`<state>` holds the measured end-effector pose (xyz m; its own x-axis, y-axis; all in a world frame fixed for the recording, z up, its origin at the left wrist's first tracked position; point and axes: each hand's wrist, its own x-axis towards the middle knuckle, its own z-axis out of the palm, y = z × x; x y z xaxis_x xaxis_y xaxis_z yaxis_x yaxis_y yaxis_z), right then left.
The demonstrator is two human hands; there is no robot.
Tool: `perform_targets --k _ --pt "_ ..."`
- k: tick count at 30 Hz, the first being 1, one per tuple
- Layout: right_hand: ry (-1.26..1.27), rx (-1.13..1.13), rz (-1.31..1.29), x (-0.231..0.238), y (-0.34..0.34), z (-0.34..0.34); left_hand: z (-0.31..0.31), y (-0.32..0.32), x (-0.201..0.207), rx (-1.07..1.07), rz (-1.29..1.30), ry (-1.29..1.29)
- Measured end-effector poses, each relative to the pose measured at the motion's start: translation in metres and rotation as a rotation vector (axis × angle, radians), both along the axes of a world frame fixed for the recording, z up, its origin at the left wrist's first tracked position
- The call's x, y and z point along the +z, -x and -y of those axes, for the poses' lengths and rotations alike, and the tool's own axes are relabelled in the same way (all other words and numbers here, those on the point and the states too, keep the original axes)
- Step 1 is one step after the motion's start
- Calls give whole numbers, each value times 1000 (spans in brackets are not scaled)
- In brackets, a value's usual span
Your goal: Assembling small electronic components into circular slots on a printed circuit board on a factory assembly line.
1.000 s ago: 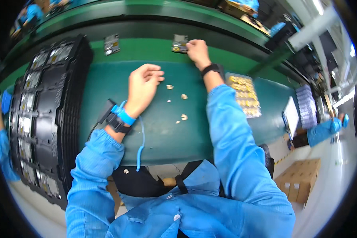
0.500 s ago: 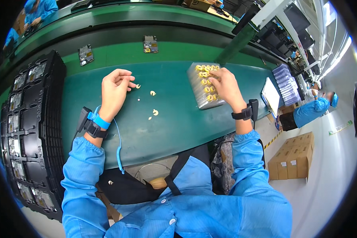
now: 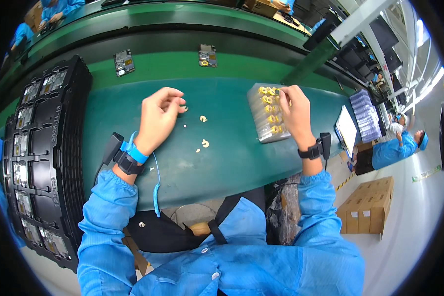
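My left hand (image 3: 159, 117) is over the green mat with its fingers curled together. A small cream C-shaped piece (image 3: 184, 109) shows at its fingertips; I cannot tell whether it is held or lies on the mat. My right hand (image 3: 296, 111) has thumb and fingers closed at the far right side of a clear plastic tray (image 3: 265, 134). Rows of yellow ring-shaped parts (image 3: 268, 109) sit in that tray. What the right fingertips pinch, if anything, is hidden. More cream pieces lie between the hands, one C-shaped piece (image 3: 203, 119) farther off and another (image 3: 205, 143) nearer me.
Stacked black trays (image 3: 39, 163) holding circuit boards stand at the left. Two loose boards, one left (image 3: 124, 63) and one right (image 3: 207, 55), lie beyond the mat. A white sheet (image 3: 346, 130) and stacked clear trays (image 3: 365, 116) are at the right. A blue coiled cord (image 3: 156, 197) hangs from my left wrist.
The whole view has shifted, so the scene sits farther right. My right fingers have moved slightly rightward over the tray. My left hand has moved slightly right, covering more of the small cream piece.
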<state>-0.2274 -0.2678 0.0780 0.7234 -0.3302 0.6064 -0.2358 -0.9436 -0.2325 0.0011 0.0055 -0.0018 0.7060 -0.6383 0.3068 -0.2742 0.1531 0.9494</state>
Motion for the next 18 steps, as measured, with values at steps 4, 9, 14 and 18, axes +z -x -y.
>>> perform_targets --k 4,9,14,18 --pt "-683 306 -44 12 -49 -63 -2 15 14 -139 67 27" --pt "-825 600 -69 -23 -126 -116 -1 15 11 -74 14 142" --pt "-884 591 42 -42 -147 -130 1 8 10 60 -170 223" --pt "-1044 622 114 -54 -144 -131 -1 8 5 61 -190 186"
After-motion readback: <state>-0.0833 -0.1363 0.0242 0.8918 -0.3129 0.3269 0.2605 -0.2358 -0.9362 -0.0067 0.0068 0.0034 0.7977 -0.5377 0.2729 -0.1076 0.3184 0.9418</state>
